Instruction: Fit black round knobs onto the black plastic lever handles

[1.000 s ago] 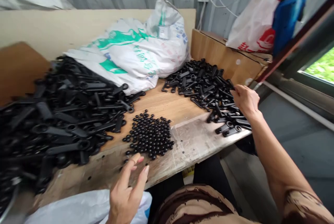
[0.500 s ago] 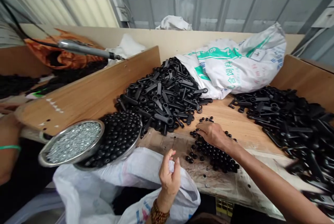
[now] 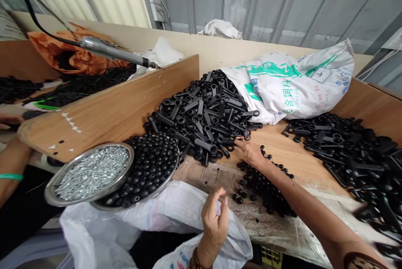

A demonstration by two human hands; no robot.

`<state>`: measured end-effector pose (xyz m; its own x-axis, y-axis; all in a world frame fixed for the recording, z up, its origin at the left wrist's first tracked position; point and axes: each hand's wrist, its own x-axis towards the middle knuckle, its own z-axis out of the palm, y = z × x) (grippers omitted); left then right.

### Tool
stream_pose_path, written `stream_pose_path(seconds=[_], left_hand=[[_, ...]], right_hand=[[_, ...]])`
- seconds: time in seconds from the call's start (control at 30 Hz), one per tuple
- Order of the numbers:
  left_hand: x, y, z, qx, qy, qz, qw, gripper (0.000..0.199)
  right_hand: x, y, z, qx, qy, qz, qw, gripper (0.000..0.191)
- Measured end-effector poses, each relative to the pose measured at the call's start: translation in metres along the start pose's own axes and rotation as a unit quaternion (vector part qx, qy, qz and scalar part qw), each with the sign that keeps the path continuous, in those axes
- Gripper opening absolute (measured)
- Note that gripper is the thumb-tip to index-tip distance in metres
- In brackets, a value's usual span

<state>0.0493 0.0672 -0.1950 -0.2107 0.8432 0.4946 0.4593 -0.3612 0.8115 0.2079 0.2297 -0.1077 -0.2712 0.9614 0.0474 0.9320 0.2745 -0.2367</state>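
Observation:
My right hand (image 3: 249,153) reaches to the near right edge of a pile of black plastic crank levers (image 3: 201,114). Its fingers are closed at a lever there, the fingertips partly hidden. Just below that wrist lies a cluster of small black balls (image 3: 266,189), some with metal pins. My left hand (image 3: 215,221) hovers over the front of the table, palm turned inward, fingers loosely curled and thumb apart, with nothing visible in it. Below it a white woven sack (image 3: 169,206) hangs open at the table edge.
At left, a steel bowl of silver screws (image 3: 94,172) rests against a bowl of black balls (image 3: 150,164). A power screwdriver (image 3: 116,53) hangs above the wooden divider (image 3: 125,106). More black levers (image 3: 361,152) and a printed sack (image 3: 292,85) lie right. Another person's arm (image 3: 12,168) shows at left.
My right hand has moved from above the ball cluster to the edge of the lever pile. My left hand stays loosely curled near the sack. The view has shifted slightly.

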Motion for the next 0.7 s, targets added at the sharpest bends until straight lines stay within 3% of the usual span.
stream_pose_path(seconds=[0.1, 0.17, 0.23, 0.3, 0.4, 0.47, 0.6, 0.63, 0.7], left_hand=[[0.002, -0.001, 0.000, -0.007, 0.003, 0.009, 1.000, 0.022], [0.003, -0.002, 0.001, -0.016, 0.006, -0.003, 1.000, 0.022], [0.004, -0.002, 0.002, -0.031, -0.002, -0.039, 0.999, 0.023], [0.006, 0.003, 0.003, -0.071, -0.016, -0.084, 0.994, 0.027], [0.011, 0.023, 0.005, -0.179, -0.075, -0.172, 0.966, 0.031], [0.015, 0.044, 0.007, -0.261, -0.185, -0.233, 0.918, 0.035], [0.008, 0.086, 0.017, -0.361, -0.505, -0.251, 0.742, 0.036], [0.002, 0.094, 0.021, -0.354, -0.547, -0.250, 0.716, 0.035], [-0.011, 0.102, 0.030, -0.309, -0.569, -0.264, 0.715, 0.027]], right_hand=[[-0.014, 0.010, -0.018, 0.094, 0.040, 0.034, 0.994, 0.036], [-0.032, 0.016, -0.031, 0.278, 0.042, 0.062, 0.958, 0.036], [-0.057, 0.020, -0.041, 0.502, 0.012, 0.080, 0.861, 0.031], [-0.084, 0.024, -0.045, 0.640, -0.035, 0.083, 0.763, 0.027], [-0.124, 0.028, -0.043, 0.716, -0.083, 0.088, 0.687, 0.024], [-0.150, 0.029, -0.040, 0.730, -0.106, 0.088, 0.670, 0.024], [-0.197, 0.026, -0.036, 0.696, -0.206, 0.072, 0.685, 0.023], [-0.207, 0.027, -0.035, 0.681, -0.229, 0.064, 0.692, 0.022], [-0.223, 0.033, -0.033, 0.660, -0.236, 0.050, 0.712, 0.023]])
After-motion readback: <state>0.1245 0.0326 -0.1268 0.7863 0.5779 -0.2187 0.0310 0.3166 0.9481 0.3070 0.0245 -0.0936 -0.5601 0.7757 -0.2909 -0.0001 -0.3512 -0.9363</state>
